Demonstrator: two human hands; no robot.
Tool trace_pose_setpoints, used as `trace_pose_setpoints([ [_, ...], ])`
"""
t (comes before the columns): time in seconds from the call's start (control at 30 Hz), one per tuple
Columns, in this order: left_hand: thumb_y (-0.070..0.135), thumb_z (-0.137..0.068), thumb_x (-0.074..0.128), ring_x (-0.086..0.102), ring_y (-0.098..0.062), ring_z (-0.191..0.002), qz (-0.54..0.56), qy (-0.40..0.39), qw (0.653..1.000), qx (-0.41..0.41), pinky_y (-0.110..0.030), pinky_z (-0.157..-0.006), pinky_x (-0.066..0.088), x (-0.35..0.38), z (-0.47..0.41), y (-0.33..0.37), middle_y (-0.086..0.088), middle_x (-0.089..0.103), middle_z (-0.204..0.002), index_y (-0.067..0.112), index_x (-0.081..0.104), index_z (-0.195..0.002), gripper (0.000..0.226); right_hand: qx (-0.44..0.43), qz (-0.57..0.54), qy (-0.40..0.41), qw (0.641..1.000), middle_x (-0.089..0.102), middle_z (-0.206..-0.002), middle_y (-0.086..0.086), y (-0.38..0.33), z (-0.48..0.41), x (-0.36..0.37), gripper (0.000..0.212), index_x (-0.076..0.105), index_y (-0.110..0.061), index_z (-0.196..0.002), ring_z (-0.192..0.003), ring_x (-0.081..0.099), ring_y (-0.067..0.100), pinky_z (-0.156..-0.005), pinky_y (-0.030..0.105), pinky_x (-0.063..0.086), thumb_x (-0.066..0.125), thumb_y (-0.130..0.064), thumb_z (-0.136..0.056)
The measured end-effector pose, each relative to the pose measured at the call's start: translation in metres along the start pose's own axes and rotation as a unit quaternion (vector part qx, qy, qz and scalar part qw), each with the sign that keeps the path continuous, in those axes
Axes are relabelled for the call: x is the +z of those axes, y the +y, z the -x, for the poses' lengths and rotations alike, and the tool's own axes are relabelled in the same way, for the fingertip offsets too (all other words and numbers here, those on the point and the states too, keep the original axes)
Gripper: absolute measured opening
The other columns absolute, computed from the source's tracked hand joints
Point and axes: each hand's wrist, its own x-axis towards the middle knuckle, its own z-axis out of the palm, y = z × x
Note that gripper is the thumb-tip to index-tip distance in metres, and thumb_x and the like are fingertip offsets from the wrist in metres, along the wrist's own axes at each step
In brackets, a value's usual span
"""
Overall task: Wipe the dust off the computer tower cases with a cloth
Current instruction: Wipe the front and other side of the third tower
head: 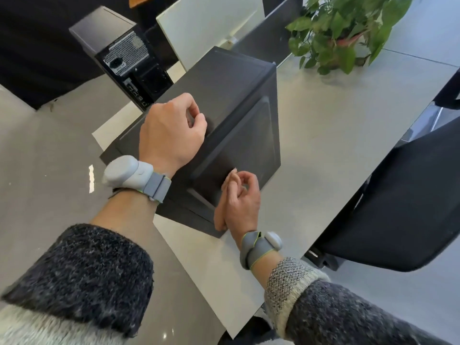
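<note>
Peach-pink cloth: pinched in the right hand, fingers curled round it, and held against the lower side panel of the near case. One end shows above the fingertips, and the other hangs below the heel of the palm.

Right wrist: grey strap with a rounded grey module. Below it is a pale knitted cuff, then a dark speckled sleeve.

Left hand: up and to the left of the right hand. Its fingers are curled into a loose fist with nothing seen in them, resting on the top face of the near case beside its upper edge.

Left wrist: matching grey strap and module, bare forearm, dark speckled sleeve.

Near computer tower case: matt black, under both hands. It stands on the light grey worktop at that worktop's left edge. The side panel faces the right hand.

Second computer tower case: beyond the left hand and well apart from it, upright. Its rear panel with perforated power-supply grille faces the camera. What it stands on cannot be told.

White panel: beyond the near case.

Potted green plant: far beyond the right hand, on the worktop.

Black chair: right of the right hand, past the worktop edge.

Grey floor: left of the left hand.
</note>
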Motion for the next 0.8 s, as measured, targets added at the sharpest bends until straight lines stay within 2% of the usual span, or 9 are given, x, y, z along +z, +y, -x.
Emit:
trace_pose_setpoints([
  [0.13,0.035,-0.095,0.053,0.061,-0.026,-0.071,-0.020,0.037,0.998,-0.035,-0.046,-0.066,0.057,0.013,-0.013,0.013,0.005,0.062,-0.070,0.021,0.060,-0.091,0.016,0.112,0.063,-0.026,0.991,0.070,-0.098,0.001,0.020,-0.016,-0.008,0.007,0.058,-0.029,-0.096,-0.092,0.067,0.016,-0.087,0.040,0.055,0.055,-0.025,-0.102],
  [0.2,0.036,-0.095,0.052,0.060,-0.028,-0.071,-0.029,0.052,0.997,-0.048,-0.046,-0.066,0.056,0.017,-0.013,0.014,0.004,0.062,-0.070,0.022,0.059,-0.092,0.016,0.134,0.052,-0.046,0.989,0.073,-0.094,-0.003,0.005,-0.024,-0.015,0.007,0.059,-0.027,-0.097,-0.091,0.069,0.015,-0.091,0.044,0.057,0.055,-0.029,-0.102],
  [0.33,0.038,-0.097,0.050,0.062,-0.028,-0.072,-0.031,0.050,0.997,-0.042,-0.048,-0.066,0.058,0.018,-0.010,0.008,0.002,0.063,-0.073,0.023,0.058,-0.093,0.018,-0.008,0.019,-0.086,0.996,0.067,-0.093,-0.012,-0.027,-0.019,-0.014,0.006,0.059,-0.026,-0.101,-0.087,0.066,0.006,-0.079,0.023,0.055,0.056,-0.026,-0.107],
  [0.4,0.039,-0.097,0.050,0.063,-0.028,-0.072,-0.035,0.053,0.997,-0.042,-0.048,-0.066,0.058,0.017,-0.009,0.009,0.003,0.064,-0.074,0.023,0.058,-0.094,0.018,-0.016,0.031,-0.083,0.996,0.066,-0.094,-0.009,-0.015,-0.019,-0.014,0.005,0.058,-0.028,-0.101,-0.087,0.066,0.009,-0.079,0.027,0.055,0.057,-0.025,-0.105],
  [0.5,0.039,-0.097,0.050,0.062,-0.028,-0.072,-0.039,0.055,0.997,-0.042,-0.047,-0.066,0.058,0.019,-0.008,0.011,0.003,0.063,-0.073,0.023,0.059,-0.093,0.018,0.111,0.058,-0.081,0.989,0.071,-0.094,-0.004,0.023,-0.025,-0.019,0.003,0.057,-0.030,-0.098,-0.088,0.069,0.016,-0.084,0.045,0.060,0.055,-0.030,-0.099],
  [0.57,0.039,-0.097,0.051,0.062,-0.027,-0.071,-0.037,0.052,0.997,-0.039,-0.047,-0.067,0.058,0.019,-0.009,0.011,0.003,0.063,-0.074,0.023,0.059,-0.094,0.019,0.176,0.061,-0.078,0.979,0.074,-0.094,-0.003,0.031,-0.029,-0.019,0.011,0.058,-0.030,-0.096,-0.090,0.071,0.020,-0.086,0.052,0.061,0.052,-0.039,-0.092],
  [0.63,0.039,-0.098,0.051,0.062,-0.027,-0.071,-0.036,0.054,0.997,-0.039,-0.047,-0.067,0.058,0.017,-0.010,0.009,0.002,0.062,-0.075,0.022,0.059,-0.094,0.019,0.161,0.026,-0.067,0.984,0.075,-0.090,-0.006,0.009,-0.034,-0.013,0.008,0.058,-0.029,-0.095,-0.089,0.071,0.016,-0.088,0.045,0.060,0.055,-0.037,-0.095],
  [0.73,0.037,-0.099,0.053,0.061,-0.025,-0.069,-0.034,0.058,0.997,-0.037,-0.046,-0.066,0.057,0.015,-0.010,0.009,0.003,0.061,-0.072,0.021,0.060,-0.094,0.018,0.043,0.000,-0.060,0.997,0.066,-0.087,-0.014,-0.023,-0.037,-0.010,0.010,0.058,-0.028,-0.096,-0.083,0.065,0.002,-0.078,0.021,0.055,0.057,-0.023,-0.104],
  [0.8,0.035,-0.098,0.054,0.060,-0.025,-0.068,-0.027,0.057,0.997,-0.037,-0.045,-0.064,0.056,0.016,-0.008,0.011,0.005,0.059,-0.070,0.021,0.060,-0.093,0.016,-0.003,0.016,-0.051,0.999,0.064,-0.088,-0.014,-0.017,-0.036,-0.014,0.009,0.059,-0.025,-0.099,-0.083,0.064,0.003,-0.075,0.018,0.051,0.057,-0.018,-0.106],
])
